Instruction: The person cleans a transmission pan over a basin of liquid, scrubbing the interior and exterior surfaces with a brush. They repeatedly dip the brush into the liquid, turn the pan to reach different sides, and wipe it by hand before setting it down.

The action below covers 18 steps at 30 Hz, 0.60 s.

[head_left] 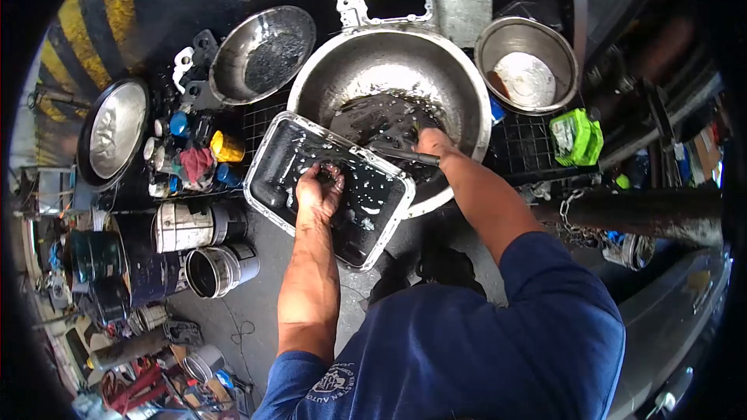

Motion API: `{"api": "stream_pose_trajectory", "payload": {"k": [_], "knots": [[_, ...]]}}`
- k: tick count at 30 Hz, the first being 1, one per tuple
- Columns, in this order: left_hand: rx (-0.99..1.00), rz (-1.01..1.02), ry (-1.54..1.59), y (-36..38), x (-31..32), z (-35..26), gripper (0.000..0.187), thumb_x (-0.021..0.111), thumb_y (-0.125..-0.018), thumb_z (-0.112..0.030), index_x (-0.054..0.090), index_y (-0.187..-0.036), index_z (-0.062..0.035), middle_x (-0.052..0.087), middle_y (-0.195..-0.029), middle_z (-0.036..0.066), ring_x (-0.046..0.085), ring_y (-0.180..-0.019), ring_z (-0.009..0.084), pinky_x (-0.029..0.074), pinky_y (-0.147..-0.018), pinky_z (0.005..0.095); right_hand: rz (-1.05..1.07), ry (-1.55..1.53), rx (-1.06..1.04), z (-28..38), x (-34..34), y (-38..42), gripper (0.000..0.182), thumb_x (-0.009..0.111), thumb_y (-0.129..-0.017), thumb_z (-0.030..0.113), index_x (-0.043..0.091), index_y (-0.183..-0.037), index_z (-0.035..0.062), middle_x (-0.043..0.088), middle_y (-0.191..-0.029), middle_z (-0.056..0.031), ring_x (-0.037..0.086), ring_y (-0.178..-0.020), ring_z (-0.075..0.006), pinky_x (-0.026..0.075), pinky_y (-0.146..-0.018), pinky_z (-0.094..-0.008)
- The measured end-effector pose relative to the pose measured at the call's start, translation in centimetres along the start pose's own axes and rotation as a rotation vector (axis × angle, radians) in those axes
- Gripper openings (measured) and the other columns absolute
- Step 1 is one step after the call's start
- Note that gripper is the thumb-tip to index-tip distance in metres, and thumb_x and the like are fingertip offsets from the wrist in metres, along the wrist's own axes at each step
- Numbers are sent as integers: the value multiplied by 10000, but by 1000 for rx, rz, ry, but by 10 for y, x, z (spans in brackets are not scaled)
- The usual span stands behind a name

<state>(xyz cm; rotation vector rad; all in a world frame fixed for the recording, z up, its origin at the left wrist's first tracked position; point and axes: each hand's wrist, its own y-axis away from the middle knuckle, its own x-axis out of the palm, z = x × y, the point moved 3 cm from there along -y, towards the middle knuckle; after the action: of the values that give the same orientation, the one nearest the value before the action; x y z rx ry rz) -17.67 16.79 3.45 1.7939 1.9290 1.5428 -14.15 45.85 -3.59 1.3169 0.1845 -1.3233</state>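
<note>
Pan [272, 179] hides part of big bowl [469, 101]. Right hand's [436, 142] grip unclear, left hand's [319, 189] too. Shirt [475, 350] cut off at bottom.

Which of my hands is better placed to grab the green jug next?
Probably your right hand. It's in the round metal basin, nearer the green jug, which is off to your right. Your left hand, inside the rectangular pan, would have to cross the basin and likely your right arm.
</note>
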Motion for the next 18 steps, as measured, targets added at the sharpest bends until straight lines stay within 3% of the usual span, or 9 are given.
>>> {"api": "stream_pose_trajectory", "payload": {"k": [2,5,7,10,12,14,15,16,18], "knots": [[14,59,7,-2,-1,-9,152,392,-967,-201,487,-940,-86,540,-808,67,544,-713,202,511,-628,382,3,24,-56,-2,3,-8,428,666,-820,358,658,-1091,26,631,-1130,-196,602,-1067,-336,484,-914,-390],[77,26,-55,-14,4,-22,141,377,-948,-87,494,-1015,-46,566,-884,113,576,-782,226,545,-668,372,-94,70,-189,26,-43,8,525,632,-831,448,663,-1048,-29,624,-1130,-220,599,-1063,-341,460,-940,-368],[132,98,32,-8,34,-26,169,364,-932,-50,488,-1038,-3,589,-959,185,612,-845,283,559,-700,384,-118,-94,-270,44,-84,8,580,614,-820,524,687,-940,-39,658,-965,-243,643,-928,-355,497,-824,-388],[90,229,158,-17,72,-29,253,363,-961,-187,484,-1049,17,573,-978,196,593,-873,339,518,-790,470,-135,-235,-436,91,-149,41,618,629,-798,556,684,-847,-58,666,-832,-246,665,-804,-348,508,-724,-405],[83,201,196,-21,94,-24,534,288,-992,-467,486,-1095,19,583,-1031,209,583,-964,355,456,-896,498,-75,-156,-437,127,-170,77,649,582,-816,579,682,-844,-61,655,-861,-265,660,-854,-326,504,-765,-402],[149,190,230,-9,118,-21,577,269,-992,-492,452,-1231,-1,552,-1160,193,559,-1037,338,427,-942,523,-117,-191,-716,140,-142,58,648,548,-845,570,681,-863,-63,650,-891,-267,643,-907,-343,488,-817,-403],[154,343,373,-19,122,-22,627,261,-971,-559,445,-1245,-26,545,-1177,195,538,-1085,336,366,-1002,559,-120,-110,-781,143,-132,53,639,538,-857,560,680,-873,-62,648,-905,-266,635,-930,-350,480,-841,-403],[137,281,357,-17,124,-22,653,262,-961,-579,444,-1251,-24,541,-1191,200,528,-1106,339,352,-1013,564,-82,161,-684,141,-126,53,612,541,-864,539,681,-880,-56,648,-920,-263,627,-945,-357,473,-860,-403],[111,154,322,-11,123,-28,705,264,-942,-621,441,-1263,-19,533,-1221,209,508,-1147,345,324,-1036,574,-102,125,-757,137,-119,32,557,564,-860,508,688,-904,-34,652,-910,-254,629,-929,-358,478,-844,-411]]}}
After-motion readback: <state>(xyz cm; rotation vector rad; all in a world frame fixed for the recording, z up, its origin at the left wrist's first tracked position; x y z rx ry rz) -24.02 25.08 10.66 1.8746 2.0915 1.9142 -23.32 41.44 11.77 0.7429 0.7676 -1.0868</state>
